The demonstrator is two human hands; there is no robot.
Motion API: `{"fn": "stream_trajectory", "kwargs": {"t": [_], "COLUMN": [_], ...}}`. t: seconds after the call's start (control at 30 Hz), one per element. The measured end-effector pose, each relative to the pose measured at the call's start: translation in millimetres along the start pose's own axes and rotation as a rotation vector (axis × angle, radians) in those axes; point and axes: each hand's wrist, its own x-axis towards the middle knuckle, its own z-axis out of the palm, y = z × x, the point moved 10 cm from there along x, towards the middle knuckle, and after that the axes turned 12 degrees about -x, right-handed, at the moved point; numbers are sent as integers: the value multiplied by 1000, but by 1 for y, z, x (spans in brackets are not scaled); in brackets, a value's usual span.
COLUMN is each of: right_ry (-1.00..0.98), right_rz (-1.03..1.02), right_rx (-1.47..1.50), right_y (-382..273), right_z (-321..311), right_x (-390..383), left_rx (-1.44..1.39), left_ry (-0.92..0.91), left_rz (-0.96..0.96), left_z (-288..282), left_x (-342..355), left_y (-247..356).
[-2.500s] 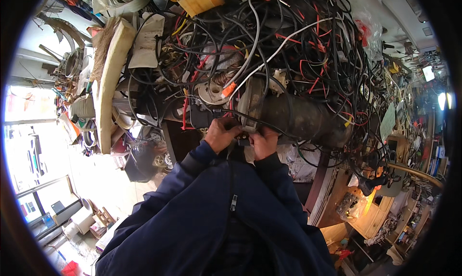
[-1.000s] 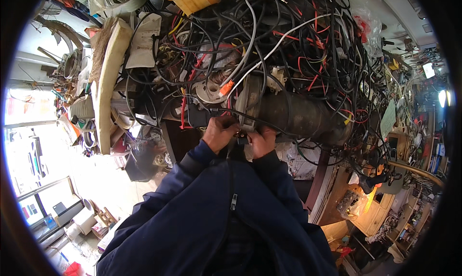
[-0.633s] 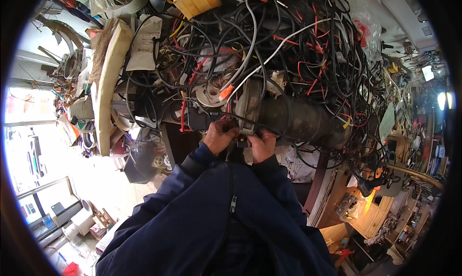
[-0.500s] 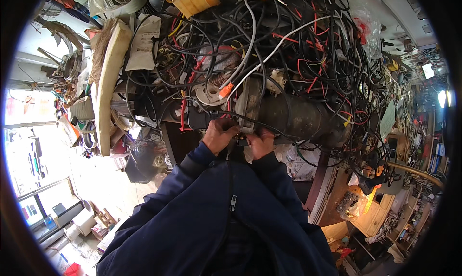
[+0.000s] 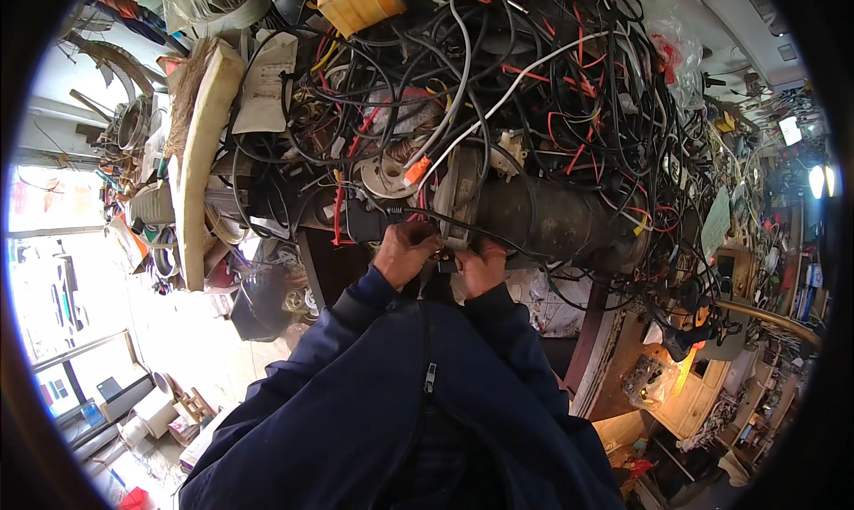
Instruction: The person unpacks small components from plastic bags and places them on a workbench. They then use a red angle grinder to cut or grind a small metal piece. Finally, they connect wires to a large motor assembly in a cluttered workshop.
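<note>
Dark metal cylinder (image 5: 569, 216): right of the grey metal end ring (image 5: 458, 194), before the tangled black cables (image 5: 534, 101)
Bare left hand (image 5: 406, 252): before and left of the ring
Bare right hand (image 5: 481, 266): before the cylinder's left end
Boxy black block (image 5: 361, 222): just left of the left hand
Long cream slab (image 5: 201, 181): left of the cables

Compared with moments ago, your bare left hand (image 5: 405, 254), your bare right hand (image 5: 481, 268), the worn yellow boxy block (image 5: 360, 3) and the small orange plastic connector (image 5: 415, 171) appear slightly farther left and lower.
</note>
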Motion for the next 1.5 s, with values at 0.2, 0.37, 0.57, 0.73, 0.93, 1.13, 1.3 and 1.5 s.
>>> {"fn": "stream_trajectory", "kwargs": {"t": [0.2,0.37,0.57,0.73,0.93,1.13,1.3,1.5], "right_ry": [32,10,19,30,-11,0,-28,4], "right_rz": [-56,-13,-61,-71,-40,10,-17,-43], "right_rx": [24,30,-40,-34,22,126,62,-22], "right_y": [-18,-24,-8,-25,-21,-24,-7,0], "right_z": [3,6,2,4,7,8,4,0], "right_x": [-4,-7,1,-4,-3,-8,-4,1], "left_rx": [66,34,47,106,48,28,84,108], "left_ry": [-23,-14,-18,9,-12,6,17,12], "left_rz": [38,13,20,44,47,32,55,78], "left_z": [1,0,2,1,5,3,3,2], "left_x": [-1,0,-1,-3,-3,-2,-2,1], "left_y": [8,1,5,17,18,17,19,14]}}
